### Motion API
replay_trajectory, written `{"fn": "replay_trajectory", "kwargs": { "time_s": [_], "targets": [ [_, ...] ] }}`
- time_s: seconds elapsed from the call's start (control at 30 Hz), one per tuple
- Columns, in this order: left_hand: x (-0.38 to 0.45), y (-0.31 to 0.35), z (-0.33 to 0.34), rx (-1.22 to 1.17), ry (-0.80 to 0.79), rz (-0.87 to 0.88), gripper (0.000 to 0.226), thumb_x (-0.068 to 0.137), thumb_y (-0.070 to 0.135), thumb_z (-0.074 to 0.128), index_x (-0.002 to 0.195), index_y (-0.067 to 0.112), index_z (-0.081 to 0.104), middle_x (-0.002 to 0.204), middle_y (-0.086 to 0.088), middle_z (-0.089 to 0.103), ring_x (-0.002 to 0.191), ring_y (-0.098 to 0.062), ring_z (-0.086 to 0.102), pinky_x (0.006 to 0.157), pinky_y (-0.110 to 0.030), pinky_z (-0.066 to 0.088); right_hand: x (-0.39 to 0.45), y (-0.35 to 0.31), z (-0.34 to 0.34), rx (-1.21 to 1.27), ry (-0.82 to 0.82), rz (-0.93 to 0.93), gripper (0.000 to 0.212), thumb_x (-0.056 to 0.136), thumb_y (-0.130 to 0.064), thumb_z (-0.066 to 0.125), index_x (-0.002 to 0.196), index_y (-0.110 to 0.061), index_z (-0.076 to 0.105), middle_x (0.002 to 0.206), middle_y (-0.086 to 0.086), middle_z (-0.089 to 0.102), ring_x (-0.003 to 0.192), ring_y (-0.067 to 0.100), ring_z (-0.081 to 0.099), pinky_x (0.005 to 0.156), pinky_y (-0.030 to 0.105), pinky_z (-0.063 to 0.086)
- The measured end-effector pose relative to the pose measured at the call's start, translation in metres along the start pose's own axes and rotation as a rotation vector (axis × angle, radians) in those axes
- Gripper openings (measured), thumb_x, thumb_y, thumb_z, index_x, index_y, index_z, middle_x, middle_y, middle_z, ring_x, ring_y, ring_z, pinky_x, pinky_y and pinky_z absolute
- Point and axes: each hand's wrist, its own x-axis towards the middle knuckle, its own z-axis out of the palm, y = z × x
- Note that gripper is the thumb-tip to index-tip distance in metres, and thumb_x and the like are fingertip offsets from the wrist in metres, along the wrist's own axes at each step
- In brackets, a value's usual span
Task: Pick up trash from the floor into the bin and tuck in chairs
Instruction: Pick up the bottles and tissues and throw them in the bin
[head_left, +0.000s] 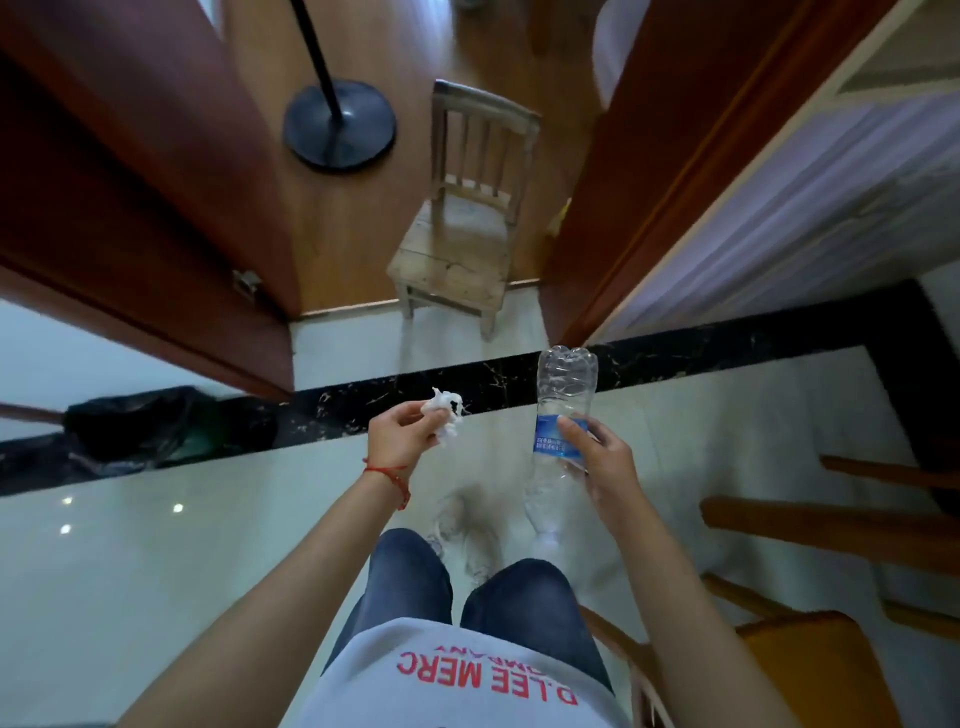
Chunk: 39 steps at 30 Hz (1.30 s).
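Note:
My left hand (402, 434) pinches a crumpled white tissue (445, 415) in front of me. My right hand (597, 460) grips an empty clear plastic bottle (563, 387) with a blue label, held upside down with its base pointing away and its neck toward my knees. A bin lined with a black bag (140, 423) stands on the floor at the left, beside the open door. A small pale wooden chair (462, 223) stands in the doorway ahead, its front legs on the tiled floor.
A dark red door (130, 197) stands open at the left and a door frame (649, 171) rises at the right. Behind the small chair is a black lamp base (340, 127). An orange wooden chair (810, 660) sits at my lower right.

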Motion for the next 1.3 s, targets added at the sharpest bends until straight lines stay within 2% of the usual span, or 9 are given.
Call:
{"fn": "replay_trajectory", "kwargs": {
  "time_s": [0.13,0.37,0.53,0.63,0.77,0.9,1.03,1.2,1.3],
  "targets": [
    [-0.021,-0.016,-0.030,-0.107,0.133,-0.010,0.018,0.077,-0.001,0.066,0.094,-0.005,0.064,0.076,-0.005,0.064,0.066,-0.011,0.062,0.053,-0.013,0.052,-0.001,0.007,0.024,-0.122,-0.122,0.028,0.043,0.079,-0.014,0.067,0.118,-0.003,0.053,0.095,0.011,0.063,0.077,0.016,0.063,0.063,0.024,0.049],
    [-0.060,-0.042,-0.102,-0.294,0.398,-0.031,0.011,0.076,-0.002,0.066,0.086,-0.001,0.064,0.072,-0.005,0.063,0.050,0.001,0.061,0.051,-0.014,0.053,-0.019,0.030,0.086,-0.355,-0.355,0.028,0.020,0.078,-0.019,0.069,0.097,-0.016,0.062,0.084,0.002,0.068,0.076,0.015,0.066,0.073,0.029,0.050],
    [-0.084,-0.057,-0.163,-0.385,0.550,-0.013,0.010,0.076,0.001,0.067,0.086,0.000,0.065,0.074,-0.007,0.064,0.056,-0.006,0.064,0.053,-0.015,0.054,-0.042,0.053,0.140,-0.478,-0.497,0.045,0.022,0.074,-0.021,0.073,0.094,-0.020,0.063,0.080,-0.001,0.070,0.074,0.012,0.067,0.075,0.029,0.051],
    [-0.098,-0.066,-0.199,-0.441,0.608,-0.013,0.009,0.077,0.003,0.066,0.086,0.003,0.065,0.077,-0.009,0.065,0.067,-0.017,0.064,0.056,-0.016,0.055,-0.059,0.071,0.175,-0.550,-0.569,0.031,0.021,0.074,-0.020,0.072,0.093,-0.021,0.063,0.080,0.000,0.070,0.072,0.012,0.068,0.069,0.027,0.051],
    [-0.118,-0.082,-0.251,-0.505,0.689,-0.023,0.011,0.077,0.002,0.066,0.088,0.001,0.065,0.075,-0.008,0.064,0.067,-0.016,0.062,0.055,-0.014,0.054,-0.089,0.106,0.223,-0.641,-0.642,0.025,0.016,0.076,-0.020,0.071,0.090,-0.022,0.065,0.075,-0.004,0.070,0.068,0.010,0.068,0.065,0.025,0.051],
    [-0.136,-0.100,-0.310,-0.538,0.754,-0.038,0.012,0.078,0.003,0.065,0.088,-0.002,0.066,0.071,-0.008,0.064,0.062,-0.014,0.061,0.053,-0.013,0.052,-0.122,0.146,0.274,-0.770,-0.711,0.017,0.016,0.079,-0.020,0.068,0.093,-0.013,0.066,0.082,0.001,0.069,0.076,0.015,0.065,0.073,0.031,0.048],
    [-0.151,-0.113,-0.370,-0.543,0.799,-0.040,0.004,0.078,0.002,0.065,0.078,0.005,0.067,0.066,-0.007,0.063,0.052,-0.007,0.062,0.053,-0.012,0.051,-0.153,0.180,0.325,-0.807,-0.742,0.027,0.004,0.082,-0.019,0.065,0.086,-0.019,0.064,0.092,0.009,0.066,0.085,0.021,0.063,0.084,0.038,0.048],
    [-0.151,-0.118,-0.428,-0.574,0.834,-0.050,0.007,0.078,0.003,0.064,0.085,0.001,0.067,0.072,-0.010,0.064,0.066,-0.018,0.062,0.060,-0.017,0.056,-0.171,0.203,0.378,-0.799,-0.766,0.061,0.007,0.082,-0.019,0.065,0.088,-0.016,0.064,0.087,0.005,0.067,0.080,0.016,0.064,0.082,0.034,0.049],
    [-0.137,-0.111,-0.450,-0.597,0.833,-0.052,0.008,0.079,0.003,0.065,0.086,0.001,0.066,0.073,-0.010,0.064,0.067,-0.018,0.062,0.060,-0.016,0.056,-0.169,0.209,0.410,-0.752,-0.750,0.100,0.021,0.081,-0.020,0.066,0.100,-0.011,0.063,0.087,0.003,0.066,0.080,0.016,0.063,0.074,0.029,0.049]
  ]
}}
